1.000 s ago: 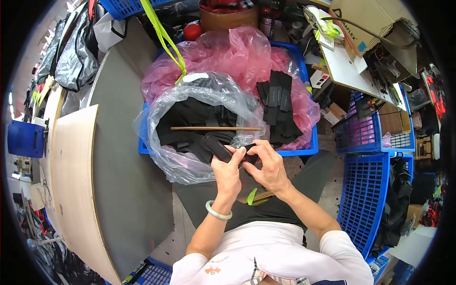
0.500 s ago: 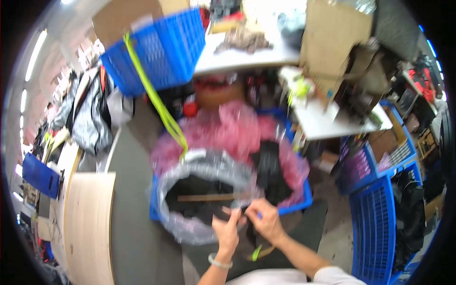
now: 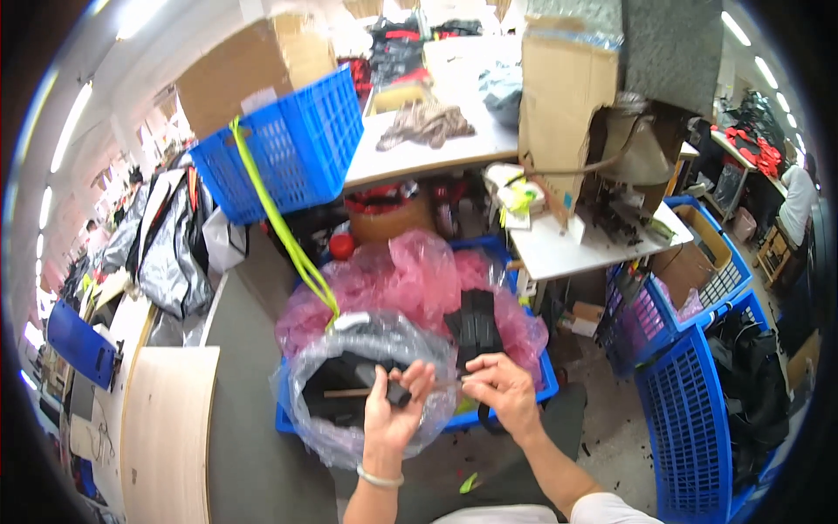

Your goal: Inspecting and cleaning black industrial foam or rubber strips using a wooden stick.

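Head view, now tilted up: left hand (image 3: 394, 409) pinching small black plastic piece (image 3: 397, 392); right hand (image 3: 499, 390) (at three o'clock) released, fingers loosely curled, empty.

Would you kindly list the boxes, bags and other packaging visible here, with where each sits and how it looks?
Clear plastic bag: in front of the left hand, rounded, holding black pieces.
Pink plastic bag: behind it in the low blue crate, crumpled, translucent.
Tall cardboard box: upper right on the white table, brown, torn open.
Cardboard box: upper left, brown, behind a tilted blue basket.
Right hand: pinching a thin item I cannot identify.
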A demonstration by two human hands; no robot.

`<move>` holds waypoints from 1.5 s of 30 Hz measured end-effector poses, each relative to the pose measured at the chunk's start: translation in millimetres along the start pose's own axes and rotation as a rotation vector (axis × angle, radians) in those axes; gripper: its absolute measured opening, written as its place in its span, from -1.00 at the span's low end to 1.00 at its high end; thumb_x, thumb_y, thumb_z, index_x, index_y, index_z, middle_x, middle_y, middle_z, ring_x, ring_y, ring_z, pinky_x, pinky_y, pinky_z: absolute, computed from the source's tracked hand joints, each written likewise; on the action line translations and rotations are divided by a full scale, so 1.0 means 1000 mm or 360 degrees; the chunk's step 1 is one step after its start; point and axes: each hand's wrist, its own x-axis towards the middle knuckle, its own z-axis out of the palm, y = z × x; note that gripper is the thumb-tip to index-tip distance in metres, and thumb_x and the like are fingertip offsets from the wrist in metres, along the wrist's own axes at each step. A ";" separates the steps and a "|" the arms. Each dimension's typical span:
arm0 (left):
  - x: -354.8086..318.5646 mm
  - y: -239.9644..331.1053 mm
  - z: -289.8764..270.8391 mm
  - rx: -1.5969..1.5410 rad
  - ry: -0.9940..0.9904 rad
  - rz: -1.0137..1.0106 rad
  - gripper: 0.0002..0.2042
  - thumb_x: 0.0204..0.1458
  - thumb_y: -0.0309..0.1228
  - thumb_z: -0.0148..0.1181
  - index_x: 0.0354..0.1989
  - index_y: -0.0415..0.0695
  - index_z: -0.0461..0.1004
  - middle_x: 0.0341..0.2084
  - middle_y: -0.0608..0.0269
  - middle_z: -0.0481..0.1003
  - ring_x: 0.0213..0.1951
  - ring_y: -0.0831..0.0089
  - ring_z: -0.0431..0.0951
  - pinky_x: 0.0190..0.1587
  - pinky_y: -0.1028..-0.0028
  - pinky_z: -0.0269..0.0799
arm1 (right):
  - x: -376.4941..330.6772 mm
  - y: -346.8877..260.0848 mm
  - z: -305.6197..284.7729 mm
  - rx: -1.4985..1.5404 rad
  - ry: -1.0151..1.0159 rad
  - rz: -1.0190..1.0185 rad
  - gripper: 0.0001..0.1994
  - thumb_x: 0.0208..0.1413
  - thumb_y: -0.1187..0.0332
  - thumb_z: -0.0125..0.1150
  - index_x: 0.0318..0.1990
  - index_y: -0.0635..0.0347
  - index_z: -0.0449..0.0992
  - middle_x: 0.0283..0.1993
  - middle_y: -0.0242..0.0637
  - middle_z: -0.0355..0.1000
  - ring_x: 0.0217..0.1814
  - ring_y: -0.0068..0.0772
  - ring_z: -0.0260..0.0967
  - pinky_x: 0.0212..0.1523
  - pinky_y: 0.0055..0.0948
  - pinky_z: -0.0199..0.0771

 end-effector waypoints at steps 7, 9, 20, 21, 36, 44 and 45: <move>0.000 -0.016 0.035 -0.0232 0.0020 -0.0090 -0.64 0.22 -0.18 -0.16 -0.45 -0.25 0.27 -0.04 -0.27 0.35 0.11 -0.15 0.29 0.21 0.05 0.20 | -0.001 -0.042 0.003 -0.0328 0.0064 -0.0445 -0.85 -0.21 0.56 0.34 -0.39 0.25 0.56 -0.27 -0.31 0.39 -0.28 -0.45 0.39 -0.32 -0.55 0.39; -0.003 -0.018 0.030 -0.0226 -0.0002 -0.0090 -0.65 0.21 -0.18 -0.14 -0.45 -0.24 0.26 -0.04 -0.27 0.35 0.12 -0.15 0.28 0.22 0.07 0.18 | -0.007 -0.037 0.014 -0.0413 0.0042 -0.0439 -0.85 -0.22 0.57 0.35 -0.40 0.27 0.56 -0.25 -0.29 0.39 -0.27 -0.45 0.39 -0.32 -0.57 0.38; -0.018 -0.035 0.020 0.0181 -0.0147 0.0234 -0.64 0.26 -0.12 -0.32 -0.35 -0.19 0.20 0.00 -0.21 0.34 0.12 -0.02 0.31 0.20 0.16 0.22 | -0.025 -0.012 0.048 -0.0472 -0.0063 -0.0680 -0.78 -0.19 0.51 0.36 -0.29 0.24 0.56 -0.19 -0.25 0.37 -0.19 -0.31 0.42 -0.25 -0.46 0.46; -0.019 -0.035 0.020 0.0265 -0.0168 0.0349 -0.65 0.26 -0.13 -0.32 -0.34 -0.18 0.19 0.00 -0.20 0.35 0.11 -0.01 0.32 0.19 0.17 0.22 | -0.028 -0.012 0.050 -0.0477 -0.0069 -0.0678 -0.78 -0.19 0.51 0.36 -0.29 0.24 0.56 -0.19 -0.25 0.37 -0.19 -0.31 0.42 -0.25 -0.46 0.46; -0.029 -0.028 0.019 0.0675 -0.0191 0.0551 -0.80 0.24 -0.32 -0.18 -0.28 -0.20 0.26 -0.04 -0.12 0.40 0.07 0.08 0.39 0.09 0.23 0.32 | -0.030 -0.004 0.062 -0.0354 -0.0132 -0.0642 -0.81 -0.13 0.45 0.33 -0.30 0.25 0.55 -0.16 -0.22 0.35 -0.25 -0.27 0.41 -0.30 -0.44 0.45; -0.025 -0.033 -0.004 0.0561 -0.0224 0.0344 -0.82 0.17 -0.43 -0.04 -0.08 -0.17 0.24 -0.05 -0.12 0.40 0.01 0.06 0.43 0.12 0.23 0.32 | -0.020 0.015 0.055 -0.0265 -0.0902 0.0158 -0.55 -0.06 -0.04 0.20 -0.16 0.13 0.49 -0.17 0.03 0.37 -0.21 0.02 0.41 -0.21 -0.18 0.39; -0.025 -0.030 -0.007 0.0563 -0.0219 0.0343 -0.82 0.17 -0.43 -0.04 -0.08 -0.17 0.24 -0.05 -0.12 0.40 0.01 0.06 0.43 0.12 0.23 0.32 | -0.013 0.008 0.059 -0.0382 -0.1071 0.0278 -0.54 -0.05 0.08 0.21 -0.13 0.30 0.45 -0.33 -0.02 0.46 -0.15 -0.10 0.43 -0.11 -0.28 0.39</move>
